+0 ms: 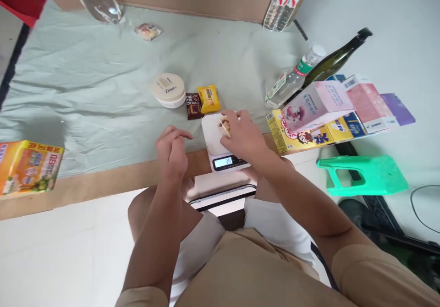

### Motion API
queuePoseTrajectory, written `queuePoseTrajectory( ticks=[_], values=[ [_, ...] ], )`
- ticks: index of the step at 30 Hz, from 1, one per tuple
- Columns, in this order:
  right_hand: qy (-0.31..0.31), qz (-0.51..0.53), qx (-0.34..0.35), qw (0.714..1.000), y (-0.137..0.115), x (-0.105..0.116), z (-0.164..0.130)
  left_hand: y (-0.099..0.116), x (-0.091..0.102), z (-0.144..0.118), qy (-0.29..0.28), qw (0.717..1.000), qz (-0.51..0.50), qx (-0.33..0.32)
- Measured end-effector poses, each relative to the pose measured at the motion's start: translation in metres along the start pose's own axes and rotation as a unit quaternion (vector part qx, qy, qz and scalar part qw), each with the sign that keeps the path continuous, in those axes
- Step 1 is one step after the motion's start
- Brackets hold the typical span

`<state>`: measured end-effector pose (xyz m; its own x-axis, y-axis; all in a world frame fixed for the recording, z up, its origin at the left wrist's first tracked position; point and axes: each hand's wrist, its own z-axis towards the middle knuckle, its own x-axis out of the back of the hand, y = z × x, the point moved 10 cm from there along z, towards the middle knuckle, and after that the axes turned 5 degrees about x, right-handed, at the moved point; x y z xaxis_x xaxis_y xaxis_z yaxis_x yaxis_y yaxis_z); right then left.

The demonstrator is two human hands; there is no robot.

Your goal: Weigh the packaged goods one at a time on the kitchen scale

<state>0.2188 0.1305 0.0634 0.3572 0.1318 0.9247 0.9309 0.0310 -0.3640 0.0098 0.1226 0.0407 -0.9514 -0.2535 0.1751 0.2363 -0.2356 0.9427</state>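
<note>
A person sits at a counter [103, 183] covered by a pale green cloth [85, 91], seen from above by a head-worn camera; both bare forearms reach forward over the lap.

The right hand [240, 135] rests over a small white kitchen scale [215, 137] at the counter's near edge; its fingers [228, 123] are drawn close around a small snack packet [225, 124], which lies on or just above the weighing plate; the display at the front of the scale shows a lit number, so the packet appears to be bearing on the plate. The scale sits straight in front of the body, probably so the display can be read without leaning.

The left hand [173, 149] hovers just left of the scale, holding nothing, its fingers loosely curled and narrow; it touches neither scale nor packet.

The packet is mostly hidden under the fingers; what shows is small, pale and tan with a darker patch; its printing cannot be read.

Just behind the scale lie a brown cocoa packet [193, 105] and a yellow packet [208, 98], touching each other; beside them is a round cream jar [168, 90]; farther back lies another small wrapped snack [148, 31]. To the right, cartons [316, 114] are stacked with a clear bottle [292, 80] and a dark glass bottle [335, 59] leaning behind; at far left sits an orange box [29, 165]; a green stool [364, 174] stands on the floor to the right.
</note>
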Motion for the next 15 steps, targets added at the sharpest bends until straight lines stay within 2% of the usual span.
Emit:
queuePoseTrajectory(
  ticks=[3,6,8,9,12,15],
  values=[
    [0.082,0.011,0.013,0.996,0.023,0.042,-0.022,-0.004,0.01,0.0,0.018,1.0,-0.002,0.016],
    [0.183,0.029,0.056,0.981,0.063,0.104,-0.063,-0.005,0.014,-0.001,0.022,0.999,0.01,0.023],
    [0.246,0.043,0.051,0.967,0.101,0.149,-0.097,-0.004,0.014,-0.001,0.02,0.999,0.024,0.029],
    [0.277,0.036,0.03,0.96,0.122,0.172,-0.112,-0.003,0.014,-0.001,0.021,0.999,0.03,0.033],
    [0.334,-0.036,-0.102,0.936,0.184,0.221,-0.147,0.005,0.012,-0.002,0.037,0.997,0.047,0.043],
    [0.325,-0.109,-0.2,0.918,0.221,0.239,-0.146,0.015,0.006,0.0,0.055,0.996,0.062,0.033]
  ],
)
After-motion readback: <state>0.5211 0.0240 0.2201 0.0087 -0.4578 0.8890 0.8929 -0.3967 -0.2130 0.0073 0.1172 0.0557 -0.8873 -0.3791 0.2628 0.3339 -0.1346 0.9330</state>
